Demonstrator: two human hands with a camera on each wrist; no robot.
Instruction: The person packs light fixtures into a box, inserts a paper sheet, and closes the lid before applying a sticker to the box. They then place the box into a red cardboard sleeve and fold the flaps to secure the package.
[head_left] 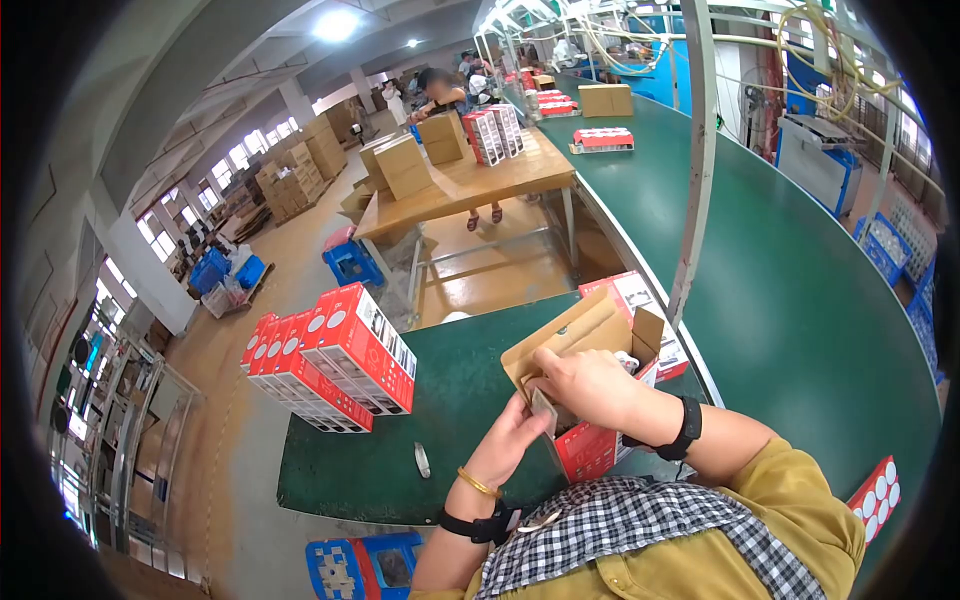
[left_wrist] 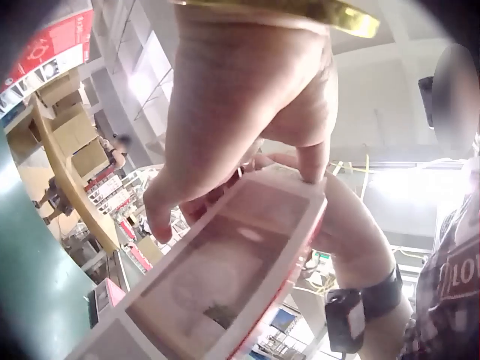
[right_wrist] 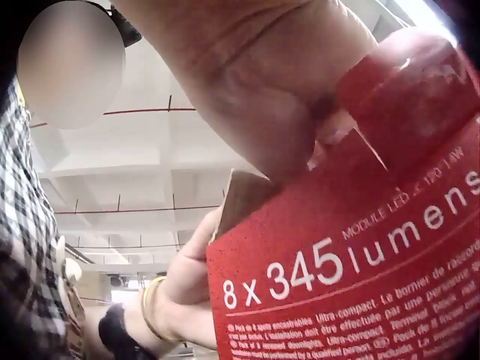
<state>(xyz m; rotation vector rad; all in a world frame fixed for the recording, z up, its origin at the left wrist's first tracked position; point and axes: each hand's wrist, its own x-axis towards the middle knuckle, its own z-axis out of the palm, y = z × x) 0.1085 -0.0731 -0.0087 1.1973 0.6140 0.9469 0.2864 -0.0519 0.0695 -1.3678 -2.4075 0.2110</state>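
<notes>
A red and white printed carton [head_left: 585, 452] stands at the table edge close to the body, its brown cardboard flaps [head_left: 560, 335] raised. The left hand [head_left: 508, 440] grips the carton's left side at the top edge; in the left wrist view that hand [left_wrist: 244, 97] has its thumb and fingers on either side of the carton [left_wrist: 217, 277]. The right hand [head_left: 590, 385] reaches over the opening with curled fingers by the raised flap; what its fingertips touch is hidden. In the right wrist view the right hand [right_wrist: 262, 97] is above the red printed side [right_wrist: 337, 262].
Several red cartons [head_left: 345, 350] stand on the green table [head_left: 450, 400] at the left, with a small pale object [head_left: 422, 460] nearby. Another red and white carton [head_left: 640, 295] lies behind the opened one. A metal post [head_left: 697, 170] rises beside the long green belt [head_left: 790, 270].
</notes>
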